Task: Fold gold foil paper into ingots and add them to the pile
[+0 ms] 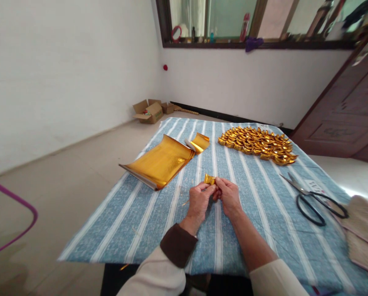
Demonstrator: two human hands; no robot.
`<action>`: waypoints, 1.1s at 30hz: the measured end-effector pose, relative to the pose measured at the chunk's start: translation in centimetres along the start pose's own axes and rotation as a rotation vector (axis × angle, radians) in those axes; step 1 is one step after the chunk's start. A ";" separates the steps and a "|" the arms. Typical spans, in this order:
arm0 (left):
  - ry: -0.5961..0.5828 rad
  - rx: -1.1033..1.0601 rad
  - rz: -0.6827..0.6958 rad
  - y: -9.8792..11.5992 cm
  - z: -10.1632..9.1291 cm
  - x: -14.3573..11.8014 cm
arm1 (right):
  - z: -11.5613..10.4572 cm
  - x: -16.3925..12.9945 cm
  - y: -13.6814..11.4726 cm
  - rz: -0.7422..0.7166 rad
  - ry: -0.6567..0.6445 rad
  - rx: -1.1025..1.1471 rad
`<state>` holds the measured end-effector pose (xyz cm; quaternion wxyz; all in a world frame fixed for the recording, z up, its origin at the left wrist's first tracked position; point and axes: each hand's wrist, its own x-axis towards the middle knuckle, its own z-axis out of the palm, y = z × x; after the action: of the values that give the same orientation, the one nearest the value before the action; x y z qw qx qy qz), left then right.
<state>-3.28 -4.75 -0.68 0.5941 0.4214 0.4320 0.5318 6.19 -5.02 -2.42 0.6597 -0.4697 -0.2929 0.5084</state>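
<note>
Head view: left hand (199,200) and right hand (228,196) pinch a small gold foil piece (209,179) over the table's (134,222) middle; it looks light, crinkly, easily crushed, best held by its folded edges.

On the striped tabletop (264,213), black scissors (313,199) lie right of the gold sheet stack (160,162); a heap of folded gold ingots (258,144) sits behind the scissors.

Cream sleeves, dark brown inner cuff at left wrist, bare hands (214,197)
</note>
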 end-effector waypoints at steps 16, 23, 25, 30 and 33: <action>0.014 -0.347 -0.146 -0.9 -1.5 1.6 | -0.6 0.1 0.3 -0.011 -0.115 0.020; -0.020 -0.419 -0.175 -0.7 -1.4 1.5 | -0.5 0.2 0.6 -0.017 -0.131 0.003; -0.030 -0.430 -0.179 -0.8 -1.4 1.5 | -0.5 0.2 0.7 -0.016 -0.127 0.005; -0.053 -0.456 -0.186 -1.0 -1.6 1.7 | -0.6 0.3 0.8 -0.022 -0.129 0.006; -0.072 -0.469 -0.190 -1.1 -1.5 1.7 | -0.6 0.3 0.8 -0.022 -0.132 -0.004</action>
<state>-4.37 -3.03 -2.25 0.7378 0.2485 0.3131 0.5440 6.44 -4.88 -3.44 0.6436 -0.4331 -0.3419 0.5304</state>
